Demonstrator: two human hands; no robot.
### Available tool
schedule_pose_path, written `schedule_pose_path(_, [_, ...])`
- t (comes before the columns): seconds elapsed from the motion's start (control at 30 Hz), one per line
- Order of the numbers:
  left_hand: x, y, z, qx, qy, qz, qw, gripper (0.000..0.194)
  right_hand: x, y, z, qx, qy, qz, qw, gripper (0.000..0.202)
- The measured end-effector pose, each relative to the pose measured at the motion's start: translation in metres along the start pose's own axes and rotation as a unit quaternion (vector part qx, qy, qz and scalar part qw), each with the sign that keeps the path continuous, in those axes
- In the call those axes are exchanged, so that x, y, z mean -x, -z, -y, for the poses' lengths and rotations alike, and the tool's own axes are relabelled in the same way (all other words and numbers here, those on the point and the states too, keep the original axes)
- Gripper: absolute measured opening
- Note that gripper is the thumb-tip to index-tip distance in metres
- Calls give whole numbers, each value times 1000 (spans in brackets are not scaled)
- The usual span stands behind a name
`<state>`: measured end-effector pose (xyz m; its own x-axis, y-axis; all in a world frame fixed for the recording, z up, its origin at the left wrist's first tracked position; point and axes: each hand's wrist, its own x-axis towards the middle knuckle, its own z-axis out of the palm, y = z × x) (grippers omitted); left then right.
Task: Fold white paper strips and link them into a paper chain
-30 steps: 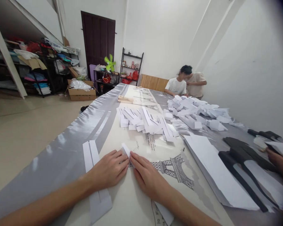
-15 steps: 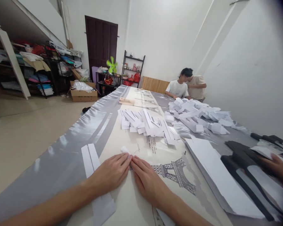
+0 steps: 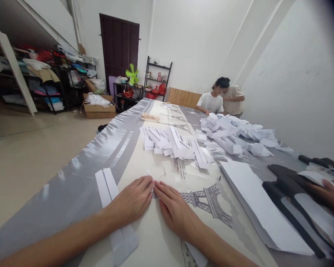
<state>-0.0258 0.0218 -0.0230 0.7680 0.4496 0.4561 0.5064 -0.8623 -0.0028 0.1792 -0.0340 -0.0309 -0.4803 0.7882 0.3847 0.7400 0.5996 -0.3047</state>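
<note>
My left hand [image 3: 137,194] and my right hand [image 3: 171,204] meet at the fingertips low over the table. Both are closed on a small piece of white paper [image 3: 149,173]. Only its pale tip shows beyond my fingers; the rest is hidden beneath them. Flat white paper strips [image 3: 103,187] lie under my left forearm. Beneath my right forearm, another white sheet [image 3: 196,254] pokes out. A heap of folded white paper strips [image 3: 169,142] is spread ahead of my hands.
To the right is a stack of white sheets [image 3: 256,196], beside black-and-white items [image 3: 289,207] and another person's hand [image 3: 330,194]. Crumpled white paper pieces [image 3: 236,133] are heaped farther back, near two people [image 3: 211,104]. A Eiffel-tower-printed cover [image 3: 211,204] lies on the table.
Less of the small paper shows past my fingertips, and my left fingers have shifted slightly. The view has tilted a little; the surrounding piles stay put.
</note>
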Motion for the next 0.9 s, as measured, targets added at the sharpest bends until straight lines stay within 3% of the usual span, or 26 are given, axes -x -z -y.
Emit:
schedule_pose_path(0.2, [3,-8,2,-64,-36,6,997,39,-1,4,1,-9,-7,10,1000,53])
schedule_pose_path(0.4, [2,-4,6,-76,-34,43,996,42,0,12,1,-31,-5,48,998,56])
schedule_pose_path(0.73, [-3,4,4,-32,10,65,997,42,44,31,7,7,-19,102,995,62])
schedule_pose_path(0.9, [-2,3,6,-37,11,80,996,44,44,35,11,14,-16,112,994,62])
